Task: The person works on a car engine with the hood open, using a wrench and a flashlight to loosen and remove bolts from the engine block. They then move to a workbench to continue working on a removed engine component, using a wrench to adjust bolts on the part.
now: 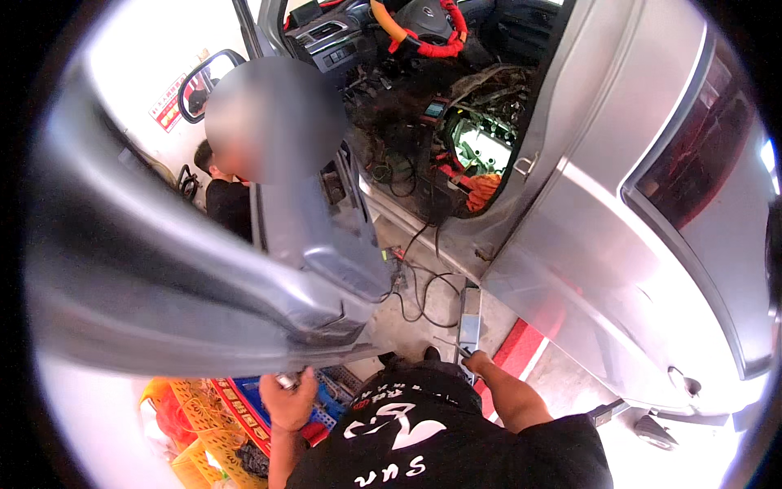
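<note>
My left hand (288, 401) is closed around a small silver metal piece (288, 380), just below the bottom edge of the open grey vehicle door (204, 301). Its kind is mostly hidden by the fingers. Held low at my right side, my right hand (479, 362) grips a thin, dark rod-like tool (463, 351) that points to the left. Under that tool, a long grey metal bar-shaped object (470, 326) lies on the floor by the door sill. Black cables (423, 293) loop over the floor ahead of my feet.
The cabin holds a steering wheel (419, 45) with an orange and red cover. An opening in its floor exposes the engine (482, 147), with an orange cloth (484, 191) beside it. A person in black (228, 200) is beyond the door. Yellow baskets (199, 416) stand at lower left.
</note>
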